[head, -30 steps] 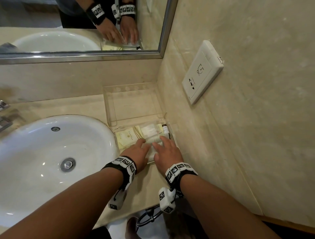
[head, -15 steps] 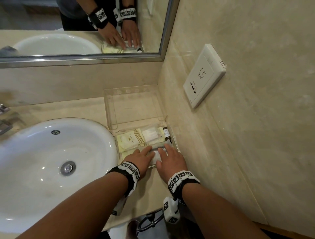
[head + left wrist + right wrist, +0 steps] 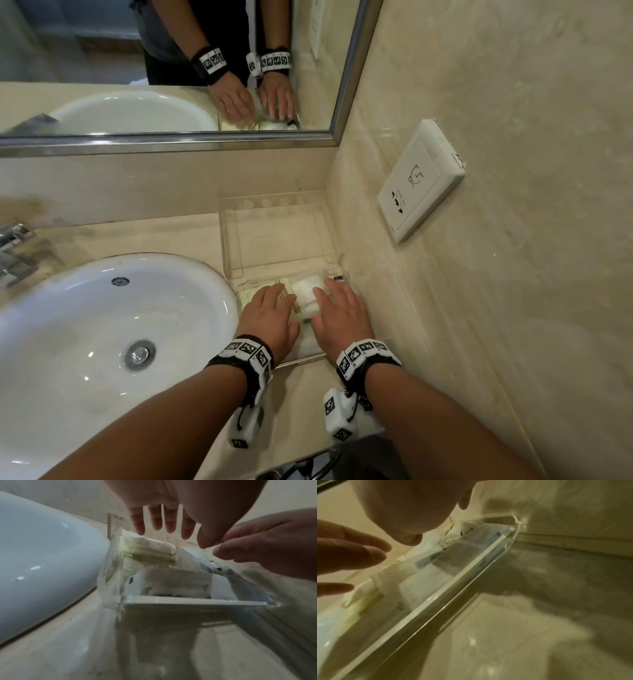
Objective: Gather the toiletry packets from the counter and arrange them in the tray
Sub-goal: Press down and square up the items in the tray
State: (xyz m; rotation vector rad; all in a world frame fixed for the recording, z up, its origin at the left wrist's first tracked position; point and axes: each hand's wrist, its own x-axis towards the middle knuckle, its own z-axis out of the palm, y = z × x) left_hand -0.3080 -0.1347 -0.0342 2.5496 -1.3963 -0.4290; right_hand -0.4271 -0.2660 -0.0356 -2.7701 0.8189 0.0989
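Observation:
A clear acrylic tray (image 3: 301, 359) sits on the counter against the right wall and holds several cream and white toiletry packets (image 3: 305, 291). A small dark-capped bottle (image 3: 338, 278) shows at its far right corner. My left hand (image 3: 272, 308) and right hand (image 3: 337, 308) lie side by side, palms down with fingers straight, over the packets. In the left wrist view my left fingers (image 3: 154, 520) spread just above the stacked packets (image 3: 147, 550), behind the tray's front rim (image 3: 188, 601). The right wrist view shows the tray rim (image 3: 453, 595) and the packets (image 3: 419, 577).
A second clear tray (image 3: 236, 233) stands empty just behind the first, in the corner. A white basin (image 3: 102, 342) lies to the left, a tap (image 3: 13, 246) at the far left. A wall socket (image 3: 421, 181) and a mirror (image 3: 171, 68) are nearby.
Both hands first drew back to the tray's near end, then slid toward the back. They now cover most of the packets, and the camera has tilted slightly.

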